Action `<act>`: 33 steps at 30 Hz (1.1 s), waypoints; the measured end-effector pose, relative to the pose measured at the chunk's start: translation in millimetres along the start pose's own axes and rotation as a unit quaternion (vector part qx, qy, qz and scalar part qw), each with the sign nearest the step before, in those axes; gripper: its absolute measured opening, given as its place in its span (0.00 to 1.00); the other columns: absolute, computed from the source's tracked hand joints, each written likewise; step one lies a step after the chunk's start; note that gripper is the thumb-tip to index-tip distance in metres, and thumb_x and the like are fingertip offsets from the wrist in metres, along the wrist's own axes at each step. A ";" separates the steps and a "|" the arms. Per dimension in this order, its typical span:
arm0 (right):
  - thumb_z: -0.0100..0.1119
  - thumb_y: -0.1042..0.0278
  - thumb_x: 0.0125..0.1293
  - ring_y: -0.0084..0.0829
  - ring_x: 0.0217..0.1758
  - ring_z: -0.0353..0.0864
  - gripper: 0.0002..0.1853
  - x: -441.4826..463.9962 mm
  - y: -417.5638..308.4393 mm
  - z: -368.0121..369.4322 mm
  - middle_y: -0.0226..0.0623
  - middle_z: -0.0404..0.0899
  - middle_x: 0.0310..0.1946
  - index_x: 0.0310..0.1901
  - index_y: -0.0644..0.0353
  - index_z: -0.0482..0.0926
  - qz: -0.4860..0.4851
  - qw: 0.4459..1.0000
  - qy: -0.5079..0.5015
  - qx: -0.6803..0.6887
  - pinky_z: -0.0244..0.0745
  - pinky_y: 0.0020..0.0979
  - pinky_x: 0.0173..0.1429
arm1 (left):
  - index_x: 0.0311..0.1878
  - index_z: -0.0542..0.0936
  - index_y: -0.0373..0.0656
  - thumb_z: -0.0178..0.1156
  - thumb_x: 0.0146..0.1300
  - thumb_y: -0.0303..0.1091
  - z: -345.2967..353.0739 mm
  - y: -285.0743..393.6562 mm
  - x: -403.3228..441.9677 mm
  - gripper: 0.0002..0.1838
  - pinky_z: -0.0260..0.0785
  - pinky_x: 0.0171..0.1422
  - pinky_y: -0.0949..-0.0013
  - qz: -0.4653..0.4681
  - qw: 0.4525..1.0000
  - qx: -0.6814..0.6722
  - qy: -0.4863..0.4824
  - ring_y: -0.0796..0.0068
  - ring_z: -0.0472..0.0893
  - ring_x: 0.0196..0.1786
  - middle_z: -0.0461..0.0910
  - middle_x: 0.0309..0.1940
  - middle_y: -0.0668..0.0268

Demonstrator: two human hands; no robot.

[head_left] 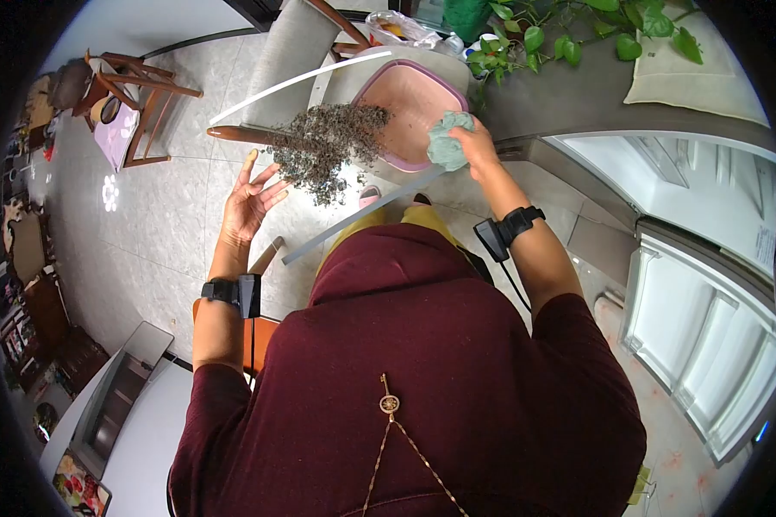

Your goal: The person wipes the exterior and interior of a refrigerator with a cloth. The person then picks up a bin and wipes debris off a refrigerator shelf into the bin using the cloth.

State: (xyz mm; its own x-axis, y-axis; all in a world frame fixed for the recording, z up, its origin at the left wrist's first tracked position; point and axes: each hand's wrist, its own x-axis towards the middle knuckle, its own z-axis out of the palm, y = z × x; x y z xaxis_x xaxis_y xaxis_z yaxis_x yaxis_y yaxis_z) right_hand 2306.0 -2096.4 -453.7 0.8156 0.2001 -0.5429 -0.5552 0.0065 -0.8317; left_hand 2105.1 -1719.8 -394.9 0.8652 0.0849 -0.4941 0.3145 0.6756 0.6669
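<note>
A clear, glass-like shelf panel with a white strip along its far edge and a grey strip along its near edge is held up in front of me. My left hand is at its left side, palm up, fingers bent and somewhat apart against it. My right hand grips a crumpled pale green cloth at the panel's right end. Between my hands shows a dark, speckled, leafy-looking mass; I cannot tell whether it is on the panel or behind it.
A pink basin rests on a chair ahead. Right of me, an open refrigerator has its shelved door swung out. A leafy green plant hangs at top right. Another wooden chair stands on the tiled floor at left.
</note>
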 end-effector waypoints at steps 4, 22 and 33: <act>0.55 0.76 0.55 0.27 0.40 0.80 0.18 -8.4 -8.5 -4.7 0.33 0.80 0.40 0.50 0.60 0.75 -0.041 0.998 0.012 -0.046 0.76 0.28 0.45 | 0.72 0.55 0.53 0.50 0.50 0.23 -0.9 0.5 0.9 0.41 0.72 0.59 0.51 -0.003 1.000 0.008 0.006 0.49 0.77 0.54 0.69 0.60 0.49; 0.59 0.73 0.52 0.27 0.44 0.78 0.23 -18.9 -30.9 -60.7 0.33 0.79 0.43 0.52 0.61 0.75 -0.083 0.992 0.092 -0.033 0.72 0.28 0.50 | 0.71 0.56 0.54 0.50 0.49 0.23 3.6 3.0 3.4 0.41 0.73 0.58 0.51 -0.009 1.000 0.004 0.014 0.47 0.77 0.54 0.69 0.60 0.50; 0.56 0.74 0.54 0.27 0.45 0.78 0.23 -20.4 -40.5 -69.5 0.34 0.79 0.44 0.54 0.62 0.73 -0.095 0.992 0.074 -0.019 0.73 0.27 0.51 | 0.71 0.55 0.53 0.53 0.50 0.25 7.5 6.5 8.7 0.41 0.73 0.57 0.54 -0.002 0.999 0.041 0.015 0.50 0.78 0.53 0.68 0.60 0.50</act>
State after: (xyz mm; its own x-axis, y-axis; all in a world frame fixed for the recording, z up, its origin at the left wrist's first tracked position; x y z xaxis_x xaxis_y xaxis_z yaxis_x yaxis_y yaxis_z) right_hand 2323.2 -2168.8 -417.1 0.9219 0.0522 -0.3840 -0.3842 -0.0063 -0.9232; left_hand 2117.5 -1720.1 -390.7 0.8520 0.1057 -0.5128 0.3498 0.6137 0.7078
